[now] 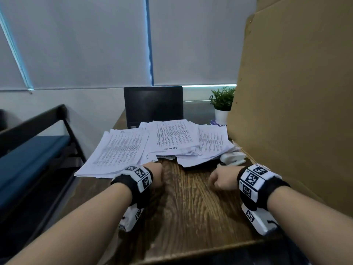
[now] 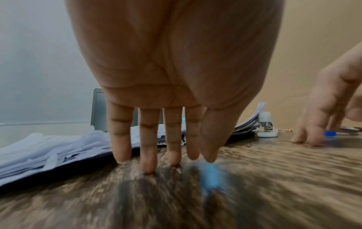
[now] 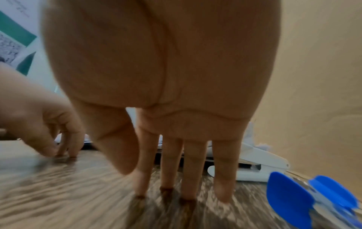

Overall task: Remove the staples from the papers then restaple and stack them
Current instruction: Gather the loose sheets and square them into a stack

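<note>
Several stapled sheaves of printed papers (image 1: 118,150) lie fanned across the far half of the wooden desk (image 1: 187,207). A white stapler (image 1: 232,158) sits at the right end of the papers, close behind my right hand (image 1: 221,178). A blue staple remover (image 3: 293,199) lies on the desk just right of that hand. My left hand (image 1: 154,175) is at the near edge of the left pile. Both hands hold nothing. In the wrist views the left hand's fingers (image 2: 149,147) and the right hand's fingers (image 3: 194,170) point straight down, tips on the wood.
A shut-off laptop (image 1: 152,106) stands behind the papers, and a small potted plant (image 1: 222,104) is at the back right. A tall cardboard sheet (image 1: 296,92) walls off the right side. A dark bench (image 1: 32,159) runs along the left.
</note>
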Motion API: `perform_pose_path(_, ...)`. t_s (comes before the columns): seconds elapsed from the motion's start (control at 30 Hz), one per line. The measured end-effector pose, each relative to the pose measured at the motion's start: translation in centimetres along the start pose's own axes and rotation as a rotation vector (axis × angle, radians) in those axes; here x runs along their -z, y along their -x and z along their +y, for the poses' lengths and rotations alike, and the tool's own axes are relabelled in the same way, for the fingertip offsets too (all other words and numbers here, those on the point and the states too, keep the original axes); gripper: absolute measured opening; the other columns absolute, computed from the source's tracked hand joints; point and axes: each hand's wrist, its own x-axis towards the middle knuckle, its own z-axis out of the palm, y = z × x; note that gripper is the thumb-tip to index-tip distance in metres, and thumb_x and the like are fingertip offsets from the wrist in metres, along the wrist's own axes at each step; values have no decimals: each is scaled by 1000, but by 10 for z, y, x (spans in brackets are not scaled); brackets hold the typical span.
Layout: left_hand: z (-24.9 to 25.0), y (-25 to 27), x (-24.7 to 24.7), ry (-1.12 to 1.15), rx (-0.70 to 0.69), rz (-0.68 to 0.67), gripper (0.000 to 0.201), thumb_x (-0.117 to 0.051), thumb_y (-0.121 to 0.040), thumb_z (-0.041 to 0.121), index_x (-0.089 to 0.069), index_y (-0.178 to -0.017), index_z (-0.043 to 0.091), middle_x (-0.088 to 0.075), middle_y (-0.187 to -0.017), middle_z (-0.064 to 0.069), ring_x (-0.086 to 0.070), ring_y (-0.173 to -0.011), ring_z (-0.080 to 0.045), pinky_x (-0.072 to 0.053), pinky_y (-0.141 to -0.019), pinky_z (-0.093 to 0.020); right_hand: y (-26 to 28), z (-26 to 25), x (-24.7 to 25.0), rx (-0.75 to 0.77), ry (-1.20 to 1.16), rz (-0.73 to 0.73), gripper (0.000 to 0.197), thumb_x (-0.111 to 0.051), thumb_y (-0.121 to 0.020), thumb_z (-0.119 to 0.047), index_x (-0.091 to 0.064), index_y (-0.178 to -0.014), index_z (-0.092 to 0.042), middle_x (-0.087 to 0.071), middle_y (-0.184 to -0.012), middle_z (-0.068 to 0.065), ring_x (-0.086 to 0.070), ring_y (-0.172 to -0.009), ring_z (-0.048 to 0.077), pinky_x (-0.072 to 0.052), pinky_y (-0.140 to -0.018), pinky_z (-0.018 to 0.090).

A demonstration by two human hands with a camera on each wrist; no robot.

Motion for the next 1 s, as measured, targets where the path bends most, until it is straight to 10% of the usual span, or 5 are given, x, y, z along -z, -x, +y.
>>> perform_pose_path(0.23,-1,0,5,-24,-43,-63,18,-56,-96,28,-65,-95,12,-63,-96,-7,-62,-100,-24,-43,-71,-23,-11,-11,-7,-35,179,2,22,-51,-87,-21,-53,-66,-13,-54,-71,5,-50,-69,23,-42,-68,28)
perform_pose_path(0.53,-45,28,19,274,133,230,20,-56,-91,15,-73,-97,8,-71,-93,-8,-67,-89,-25,-50,-71,-28,9,-32,-1,-37,88,26,20,-54,-86,-13,-61,-69,-5,-62,-70,12,-47,-56,16,-40,-53,26)
perform_pose_path(0.7,-116,20,28,304,383,358,17,-52,-86,15,-68,-90,11,-69,-97,-7,-61,-80,-26,-48,-70,-29,-19,-59,15,134,-183,161,33,-52,-89,-10,-72,-114,-18,-72,-96,-5,-67,-90,15,-53,-91,29)
perform_pose_path(0.83,-169,5,25,317,549,296,27,-52,-93,21,-57,-111,2,-63,-104,-14,-54,-80,-26,-43,-71,-29,-57,-101,21,222,-187,93,47,-52,-90,-14,-55,-137,-22,-64,-120,-3,-60,-114,17,-44,-104,30)
perform_pose_path(1.0,-221,-30,0,452,634,193,39,-52,-94,43,-61,-100,6,-65,-103,-12,-60,-92,-29,-45,-80,-30,-110,-135,28,230,-98,12,60,-50,-96,-16,-30,-152,-18,-32,-157,3,-33,-142,21,-28,-112,28)
